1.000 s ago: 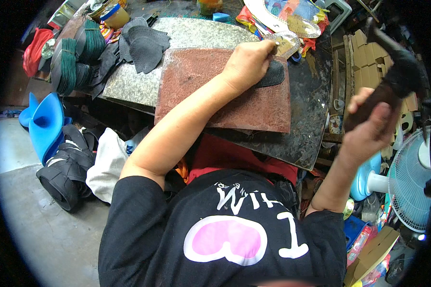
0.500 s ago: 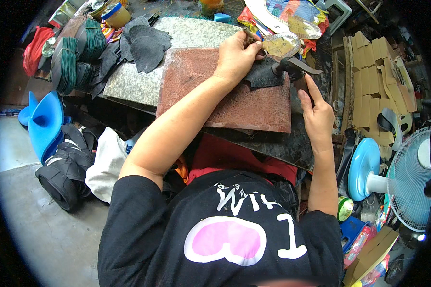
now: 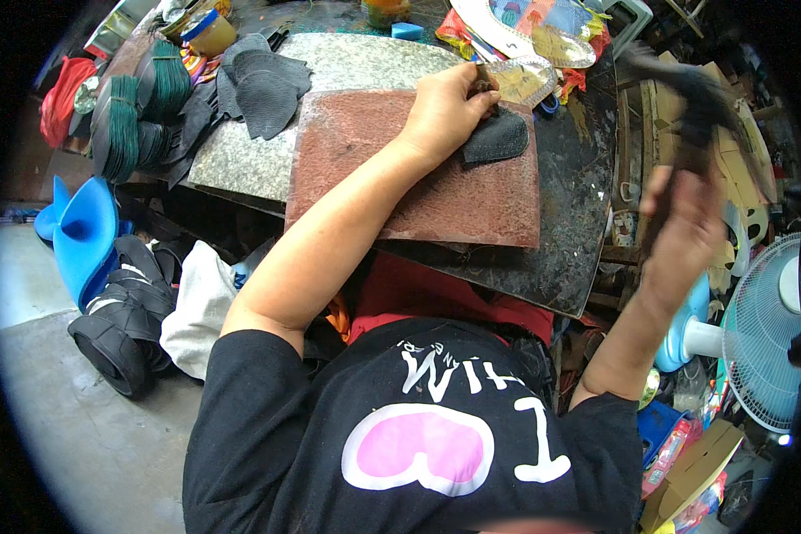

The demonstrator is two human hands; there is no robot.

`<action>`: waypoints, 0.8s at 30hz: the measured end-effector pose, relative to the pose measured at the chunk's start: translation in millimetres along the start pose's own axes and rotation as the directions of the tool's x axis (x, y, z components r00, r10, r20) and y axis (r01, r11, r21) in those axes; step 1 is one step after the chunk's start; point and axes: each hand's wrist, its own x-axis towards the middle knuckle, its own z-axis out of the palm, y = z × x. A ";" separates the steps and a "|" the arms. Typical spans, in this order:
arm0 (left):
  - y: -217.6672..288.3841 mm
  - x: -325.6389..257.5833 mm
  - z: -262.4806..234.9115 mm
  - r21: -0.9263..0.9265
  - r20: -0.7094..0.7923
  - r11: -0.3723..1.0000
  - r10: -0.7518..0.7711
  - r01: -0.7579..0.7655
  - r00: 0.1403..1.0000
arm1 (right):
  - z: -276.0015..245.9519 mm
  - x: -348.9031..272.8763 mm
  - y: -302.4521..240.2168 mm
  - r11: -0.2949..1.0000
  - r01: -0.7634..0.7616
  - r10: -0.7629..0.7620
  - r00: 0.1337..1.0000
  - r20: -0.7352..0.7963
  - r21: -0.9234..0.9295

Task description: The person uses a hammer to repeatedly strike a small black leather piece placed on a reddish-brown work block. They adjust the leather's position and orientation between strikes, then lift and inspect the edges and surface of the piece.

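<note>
My right hand (image 3: pixel 690 214) is wrapped round the handle of a hammer (image 3: pixel 699 102), raised off to the right of the table and smeared by motion. Over the brown board (image 3: pixel 365 178), my left hand (image 3: pixel 445 107) pinches a short dark upright tool (image 3: pixel 482 78); its lower end is hidden by my fingers. A black leather piece (image 3: pixel 498 138) with a rounded end lies flat on the board, just beside and partly under that hand.
Several black leather cutouts (image 3: pixel 267 89) lie on the speckled stone slab (image 3: pixel 240 160). Green cord bundles (image 3: pixel 120 125) and a blue-lidded jar (image 3: pixel 208 32) stand at the left. Clear patterned pieces (image 3: pixel 518 82) lie behind my left hand. A fan (image 3: pixel 761 329) and cardboard (image 3: pixel 739 133) are at the right.
The hammer has swung from above the leather piece up and out to the right, baring more of the leather. My left hand has stayed almost in place.
</note>
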 end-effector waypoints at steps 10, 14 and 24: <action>17.3 -2.7 7.1 0.247 0.008 0.907 0.349 -0.340 0.937 | 19.0 -24.3 48.6 0.863 -0.267 0.331 0.940 0.080 -0.428; 11.6 -3.8 0.5 0.200 -0.125 0.963 0.208 -0.181 0.970 | 12.4 -29.5 55.5 0.769 -0.417 0.509 0.858 0.070 -0.484; 2.7 -1.1 -5.8 -0.056 -0.192 0.995 -0.098 0.089 0.977 | 48.4 -27.9 68.4 0.742 -0.056 0.268 0.938 0.219 -0.669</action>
